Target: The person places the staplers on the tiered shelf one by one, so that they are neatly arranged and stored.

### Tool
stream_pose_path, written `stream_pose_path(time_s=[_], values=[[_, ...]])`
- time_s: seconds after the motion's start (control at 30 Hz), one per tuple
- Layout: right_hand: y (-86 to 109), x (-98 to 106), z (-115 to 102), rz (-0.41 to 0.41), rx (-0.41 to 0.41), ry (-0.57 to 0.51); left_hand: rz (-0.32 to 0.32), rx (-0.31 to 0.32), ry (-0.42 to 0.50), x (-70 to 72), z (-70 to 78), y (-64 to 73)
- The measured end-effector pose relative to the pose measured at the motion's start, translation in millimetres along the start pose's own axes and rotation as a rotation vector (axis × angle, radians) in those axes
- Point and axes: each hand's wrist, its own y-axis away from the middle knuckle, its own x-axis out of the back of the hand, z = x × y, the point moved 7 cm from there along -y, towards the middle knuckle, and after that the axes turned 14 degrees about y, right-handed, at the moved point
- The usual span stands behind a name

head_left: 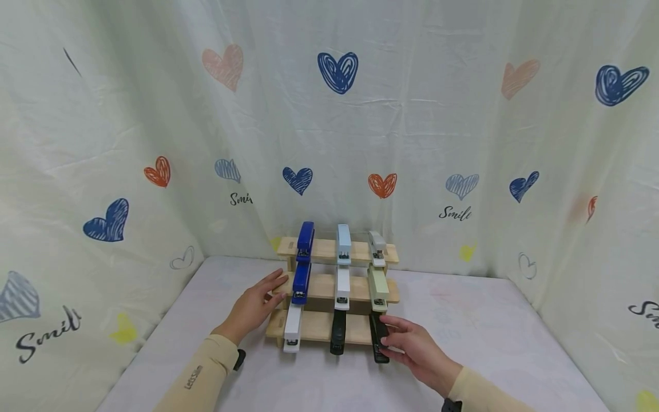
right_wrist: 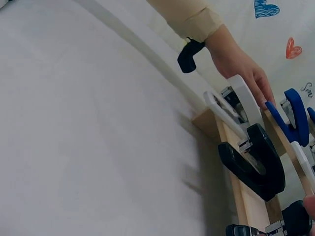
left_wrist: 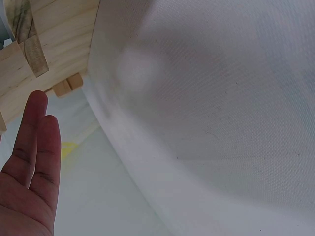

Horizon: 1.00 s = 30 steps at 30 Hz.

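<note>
A three-tier wooden rack carries staplers in three columns. At its left side, my left hand touches the end of the middle shelf; two straight fingers show below the wood in the left wrist view. My right hand grips a black stapler at the right of the bottom shelf, thumb and fingers at its side. Beside it on that shelf are another black stapler and a white stapler. The middle shelf bears blue, white and pale green staplers.
On the top shelf sit a blue stapler, a light blue stapler and a grey-white stapler. The rack stands on a white-covered table, close to a heart-printed curtain that also hangs along both sides.
</note>
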Motion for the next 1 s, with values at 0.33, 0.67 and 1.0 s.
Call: stream_pose_path(time_s=[0.33,0.67,1.0], values=[[0.1,-2.8,-0.1,0.042,0.051,-0.047,0.001,0.004,0.012,0.0,-0.9,0.6],[-0.4,-5.9,-2.7,0.057,0.071,-0.061,0.008,0.008,0.012,-0.1,-1.0,0.5],[-3.6,-5.7,-1.0,0.081,0.044,-0.059,0.0,0.0,0.015,-0.6,-1.2,-0.6]])
